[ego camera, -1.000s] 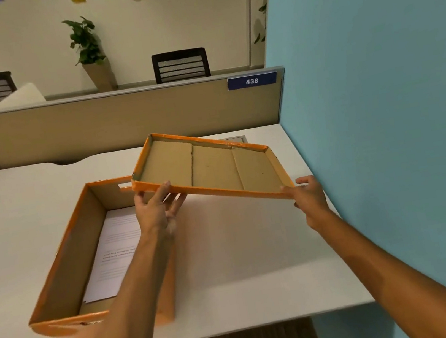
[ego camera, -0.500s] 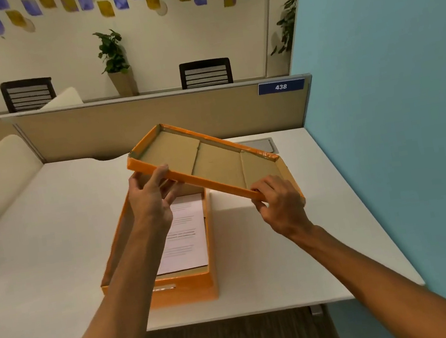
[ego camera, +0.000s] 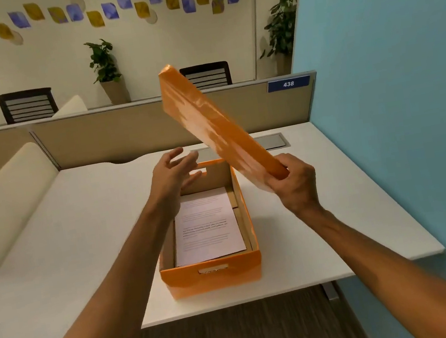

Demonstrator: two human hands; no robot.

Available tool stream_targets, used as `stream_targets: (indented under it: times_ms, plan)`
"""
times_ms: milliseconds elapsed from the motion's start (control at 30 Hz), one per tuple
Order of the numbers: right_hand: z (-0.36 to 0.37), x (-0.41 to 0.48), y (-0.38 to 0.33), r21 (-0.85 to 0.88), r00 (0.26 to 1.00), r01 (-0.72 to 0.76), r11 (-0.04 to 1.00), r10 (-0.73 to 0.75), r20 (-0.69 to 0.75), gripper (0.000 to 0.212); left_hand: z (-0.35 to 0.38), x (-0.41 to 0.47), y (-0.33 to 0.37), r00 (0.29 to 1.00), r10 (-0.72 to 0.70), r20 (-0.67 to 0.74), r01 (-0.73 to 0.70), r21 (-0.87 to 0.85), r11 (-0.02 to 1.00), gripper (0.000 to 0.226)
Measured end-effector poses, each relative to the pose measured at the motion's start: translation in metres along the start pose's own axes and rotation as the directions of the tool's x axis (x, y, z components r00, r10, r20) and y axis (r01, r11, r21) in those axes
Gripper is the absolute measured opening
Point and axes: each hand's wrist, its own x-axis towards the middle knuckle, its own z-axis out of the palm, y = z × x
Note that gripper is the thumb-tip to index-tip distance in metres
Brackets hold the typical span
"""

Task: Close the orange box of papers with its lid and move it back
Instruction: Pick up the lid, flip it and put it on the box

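While only the right hand (ego camera: 295, 184) pinches the tilted lid (ego camera: 211, 130) by one corner, left hand (ego camera: 172, 176) spread and empty, it could swing or slip, landing askew on the open orange box (ego camera: 214, 275) near the bench (ego camera: 52, 237) edge

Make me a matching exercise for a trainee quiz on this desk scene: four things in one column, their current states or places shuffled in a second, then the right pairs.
Things:
1. lid
2. orange box
3. left hand
4. papers

States:
A. lying flat inside the box
B. open, empty, fingers spread above the box's far end
C. tilted steeply in the air, held at its lower end by the right hand
D. standing open on the white desk, handle slot facing the camera

Pairs: 1-C, 2-D, 3-B, 4-A
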Motion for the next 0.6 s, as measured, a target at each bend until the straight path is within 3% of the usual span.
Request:
stream_targets:
  times_ms: [133, 233, 367, 467, 533, 600]
  plan:
    - [-0.015, 0.024, -0.023, 0.12, 0.993, -0.114, 0.986, 0.117, -0.015, 0.032, -0.016, -0.007, -0.027, 0.998, -0.053, 0.037, 0.051, 0.068, 0.996, 0.06]
    - [-0.024, 0.041, -0.032, 0.284, 0.969, -0.247, 0.926, 0.243, 0.05, 0.037, -0.023, -0.009, -0.039, 0.997, -0.067, 0.044, 0.062, 0.124, 0.99, 0.056]
    - [-0.031, 0.051, -0.039, 0.531, 0.881, -0.469, 0.706, 0.417, 0.224, 0.037, -0.033, -0.01, -0.049, 0.993, -0.106, 0.045, 0.095, 0.203, 0.974, 0.067]
    - [-0.029, 0.052, -0.032, 0.577, 0.773, -0.625, 0.526, 0.52, 0.363, 0.051, -0.043, -0.013, -0.051, 0.984, -0.155, 0.094, 0.133, 0.205, 0.97, 0.084]
    - [-0.024, 0.049, -0.026, 0.575, 0.721, -0.683, 0.451, 0.544, 0.429, 0.054, -0.05, -0.013, -0.051, 0.983, -0.162, 0.088, 0.146, 0.164, 0.975, 0.08]
    - [-0.019, 0.045, -0.021, 0.561, 0.684, -0.719, 0.41, 0.558, 0.469, 0.057, -0.057, -0.012, -0.052, 0.987, -0.155, 0.038, 0.148, 0.144, 0.978, 0.062]
